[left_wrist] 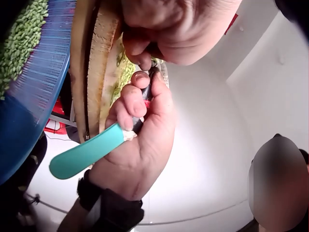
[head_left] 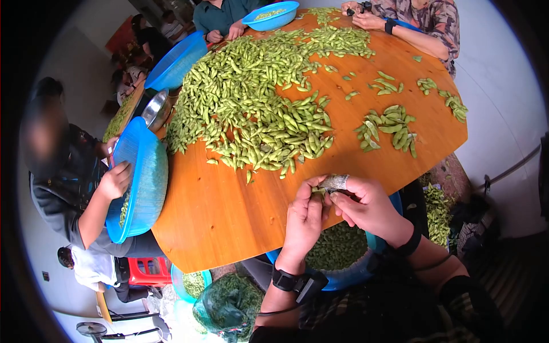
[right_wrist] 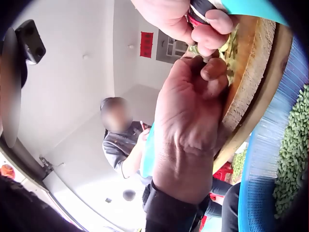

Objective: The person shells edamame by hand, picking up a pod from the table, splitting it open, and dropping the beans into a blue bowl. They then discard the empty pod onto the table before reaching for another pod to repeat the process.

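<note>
Both hands meet above the near table edge. My left hand (head_left: pixel 305 222) pinches a small green bean pod (head_left: pixel 318 190) at its fingertips. Close against it, my right hand (head_left: pixel 374 208) wears a grey knitted sleeve (head_left: pixel 337 182) on one finger. In the left wrist view the right fingers curl round a tool with a dark shaft and a turquoise handle (left_wrist: pixel 87 152); its kind I cannot tell. The tool's dark end sits at the left fingertips, partly hidden by them. Below both hands a blue basin (right_wrist: pixel 258 193) holds many small green beans (right_wrist: pixel 294 154).
A large heap of bean pods (head_left: pixel 251 97) covers the wooden table (head_left: pixel 229 211), with smaller clusters (head_left: pixel 392 123) on the right. A person (head_left: pixel 63 166) at the left holds a blue basket (head_left: pixel 146 177). Two others sit across. A green bag (head_left: pixel 229 306) stands below.
</note>
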`<state>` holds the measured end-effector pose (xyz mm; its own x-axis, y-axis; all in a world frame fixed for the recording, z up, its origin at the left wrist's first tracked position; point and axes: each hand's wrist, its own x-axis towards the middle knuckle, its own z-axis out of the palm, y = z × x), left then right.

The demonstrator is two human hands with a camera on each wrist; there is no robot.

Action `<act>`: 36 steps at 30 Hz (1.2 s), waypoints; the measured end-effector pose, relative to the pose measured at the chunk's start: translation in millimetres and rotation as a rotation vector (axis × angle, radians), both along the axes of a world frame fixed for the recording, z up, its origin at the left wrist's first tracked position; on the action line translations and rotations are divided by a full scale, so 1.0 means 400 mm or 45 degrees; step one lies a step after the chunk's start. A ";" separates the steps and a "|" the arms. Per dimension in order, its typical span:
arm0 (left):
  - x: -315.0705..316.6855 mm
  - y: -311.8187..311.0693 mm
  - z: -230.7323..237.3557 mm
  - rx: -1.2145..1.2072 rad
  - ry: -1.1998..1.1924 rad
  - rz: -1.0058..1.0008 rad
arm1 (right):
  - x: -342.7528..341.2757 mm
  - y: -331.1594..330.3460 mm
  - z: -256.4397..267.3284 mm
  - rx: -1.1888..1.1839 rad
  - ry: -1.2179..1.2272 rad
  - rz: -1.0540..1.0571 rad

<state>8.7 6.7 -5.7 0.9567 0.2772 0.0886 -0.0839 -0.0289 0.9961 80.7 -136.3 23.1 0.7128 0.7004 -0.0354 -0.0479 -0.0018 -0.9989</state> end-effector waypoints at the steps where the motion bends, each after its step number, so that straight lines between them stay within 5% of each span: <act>1: -0.001 0.002 0.002 -0.118 0.028 -0.008 | -0.003 -0.001 0.000 -0.001 -0.019 -0.007; 4: 0.001 0.012 0.022 -0.412 0.128 -0.019 | -0.007 0.003 -0.007 0.042 0.035 -0.038; 8: 0.005 0.014 0.015 -0.384 0.046 -0.017 | 0.004 0.001 0.023 0.129 0.152 -0.173; 10: -0.032 -0.014 0.054 -0.090 0.168 0.177 | 0.038 -0.021 0.042 0.111 0.204 -0.219; 12: -0.094 -0.026 0.061 -0.051 0.184 0.131 | 0.097 -0.043 0.029 0.038 0.173 -0.354; 14: -0.147 -0.033 0.046 0.601 -0.024 -0.090 | 0.176 -0.075 -0.011 -0.047 0.146 -0.414; 17: -0.178 -0.057 0.065 0.919 0.004 -0.176 | 0.197 -0.093 -0.006 -0.020 0.186 -0.341; 21: -0.177 -0.067 0.057 0.968 0.020 -0.010 | 0.193 -0.092 -0.007 -0.021 0.180 -0.349; 23: -0.142 -0.050 0.074 1.051 0.227 0.411 | 0.195 -0.099 -0.017 0.075 0.192 -0.354; 24: -0.110 -0.035 0.078 1.053 0.228 0.411 | 0.195 -0.101 -0.024 0.077 0.194 -0.354; 26: -0.037 0.000 0.069 1.345 0.008 0.559 | 0.199 -0.102 -0.034 0.073 0.159 -0.343; 36: 0.010 0.027 0.020 1.272 -0.056 0.552 | 0.190 -0.105 -0.012 0.087 0.228 -0.335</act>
<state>12.9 17.3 2.2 0.7857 0.3738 0.4929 0.0936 -0.8595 0.5025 156.8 -178.5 18.4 0.8565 0.4980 -0.1358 -0.2127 0.1007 -0.9719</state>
